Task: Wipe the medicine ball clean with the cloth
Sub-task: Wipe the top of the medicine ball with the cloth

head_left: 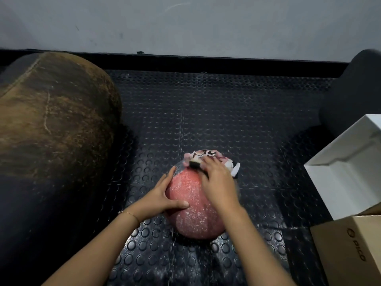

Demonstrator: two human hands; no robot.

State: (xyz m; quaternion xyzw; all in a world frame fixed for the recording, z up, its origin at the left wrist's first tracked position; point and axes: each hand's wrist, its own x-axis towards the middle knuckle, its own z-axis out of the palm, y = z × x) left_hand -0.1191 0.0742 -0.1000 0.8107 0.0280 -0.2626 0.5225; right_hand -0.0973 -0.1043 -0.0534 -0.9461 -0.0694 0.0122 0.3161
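A pinkish-red medicine ball [194, 215], speckled with white dust, lies on the black studded floor mat [226, 120]. My left hand [165, 195] rests against the ball's left side, fingers straight and thumb laid across its top. My right hand [216, 180] presses a pink, white and black patterned cloth [206, 156] onto the far upper side of the ball. The fingers lie flat over the cloth, which bunches out beyond the fingertips. The far side of the ball is hidden behind the cloth and hand.
A large worn brown leather bag [53, 112] lies at the left. A white open box [346, 168] and a cardboard box [350, 248] stand at the right, with a dark padded object [354, 89] behind them. A grey wall [185, 23] closes the back.
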